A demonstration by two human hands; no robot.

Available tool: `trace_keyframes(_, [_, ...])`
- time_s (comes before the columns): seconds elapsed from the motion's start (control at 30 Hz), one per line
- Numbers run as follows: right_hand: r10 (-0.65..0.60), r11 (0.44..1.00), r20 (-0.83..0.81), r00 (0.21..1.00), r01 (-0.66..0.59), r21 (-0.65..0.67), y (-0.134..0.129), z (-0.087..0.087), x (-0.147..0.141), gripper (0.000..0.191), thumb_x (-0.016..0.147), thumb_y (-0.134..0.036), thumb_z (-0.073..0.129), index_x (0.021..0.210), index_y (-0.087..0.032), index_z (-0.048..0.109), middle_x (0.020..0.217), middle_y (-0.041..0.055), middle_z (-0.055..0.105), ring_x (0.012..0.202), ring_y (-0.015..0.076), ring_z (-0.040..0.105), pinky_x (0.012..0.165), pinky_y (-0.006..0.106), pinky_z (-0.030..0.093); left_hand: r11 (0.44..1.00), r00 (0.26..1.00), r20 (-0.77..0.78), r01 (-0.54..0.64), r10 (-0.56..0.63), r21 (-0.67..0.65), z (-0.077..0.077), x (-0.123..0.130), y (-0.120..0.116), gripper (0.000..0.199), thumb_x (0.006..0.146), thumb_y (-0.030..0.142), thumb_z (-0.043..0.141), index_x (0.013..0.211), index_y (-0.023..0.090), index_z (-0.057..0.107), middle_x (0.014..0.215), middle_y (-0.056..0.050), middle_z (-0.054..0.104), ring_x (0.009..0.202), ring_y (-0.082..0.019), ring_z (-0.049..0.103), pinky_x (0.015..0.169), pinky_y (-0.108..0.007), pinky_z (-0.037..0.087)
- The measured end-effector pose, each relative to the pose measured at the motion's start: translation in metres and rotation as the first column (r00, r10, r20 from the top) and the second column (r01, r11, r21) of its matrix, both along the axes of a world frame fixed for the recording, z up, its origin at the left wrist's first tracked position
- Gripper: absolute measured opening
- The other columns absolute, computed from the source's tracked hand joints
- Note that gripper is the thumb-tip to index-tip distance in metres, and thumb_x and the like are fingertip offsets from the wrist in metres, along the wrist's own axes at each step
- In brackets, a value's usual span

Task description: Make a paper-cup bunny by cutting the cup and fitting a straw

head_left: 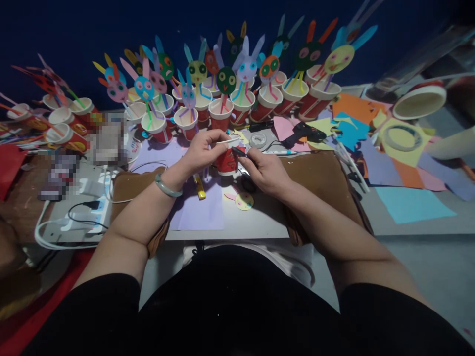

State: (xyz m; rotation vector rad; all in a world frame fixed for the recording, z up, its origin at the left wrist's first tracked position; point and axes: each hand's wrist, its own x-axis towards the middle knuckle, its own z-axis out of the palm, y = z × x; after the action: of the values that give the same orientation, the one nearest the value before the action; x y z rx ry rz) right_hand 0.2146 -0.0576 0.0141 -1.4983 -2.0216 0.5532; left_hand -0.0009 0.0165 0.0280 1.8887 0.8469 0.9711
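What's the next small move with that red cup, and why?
Probably steady the red cup and press the dark tool into its side. The left hand grips the rim, the right hand holds the tool tip against the cup wall.

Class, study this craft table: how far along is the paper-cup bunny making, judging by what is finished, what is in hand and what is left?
Done: rows of finished bunny cups stand at the back. In hand: the left hand grips a red cup by its rim while the right hand works a dark tool against it. Left: a loose yellow bunny face lies on the table, and uncut coloured paper lies to the right.
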Motion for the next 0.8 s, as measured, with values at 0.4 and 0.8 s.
trace_keyframes(0.4, [-0.006, 1.0, 0.072, 0.997, 0.007, -0.018, 0.0004, 0.0006, -0.001, 0.042, 0.103, -0.057, 0.041, 0.095, -0.022, 0.064, 0.07, 0.0045, 0.056, 0.065, 0.022, 0.047, 0.066, 0.033, 0.027, 1.0, 1.0, -0.011, -0.005, 0.005, 0.03, -0.0065, -0.0013, 0.003, 0.025, 0.087, 0.033, 0.066, 0.098, 0.015, 0.08, 0.095, -0.005, 0.082, 0.087, -0.016, 0.072, 0.08, -0.026, 0.055])
trace_keyframes(0.8, [0.024, 0.998, -0.031, 0.999, -0.026, -0.054, 0.0009, 0.0008, -0.0015, 0.041, 0.102, -0.059, 0.042, 0.088, -0.023, 0.057, 0.071, 0.0027, 0.054, 0.067, 0.0194, 0.049, 0.067, 0.032, 0.031, 1.0, 1.0, -0.006, 0.008, -0.008, 0.0, -0.0039, -0.0009, 0.002, 0.023, 0.087, 0.029, 0.065, 0.097, 0.015, 0.08, 0.093, -0.004, 0.081, 0.086, -0.016, 0.072, 0.077, -0.025, 0.057])
